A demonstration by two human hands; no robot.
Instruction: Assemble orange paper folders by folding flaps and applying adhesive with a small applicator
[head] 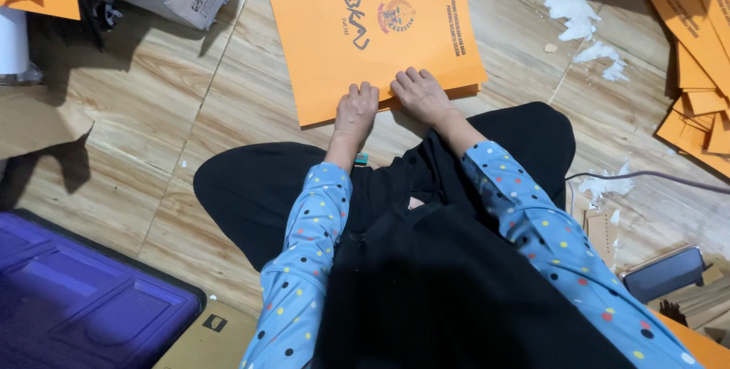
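both hands (388,103) on orange folder (365,27) near edge

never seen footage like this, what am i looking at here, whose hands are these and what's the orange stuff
This is one picture from a camera worn on a person's head, looking down at their own lap and hands. The person sits on a wood-look floor in dotted blue sleeves. Both the left hand and the right hand rest palm down on the near edge of an orange folder stack. Nothing is gripped. More orange folders lie at the right, a phone lower right, a purple tray lower left.
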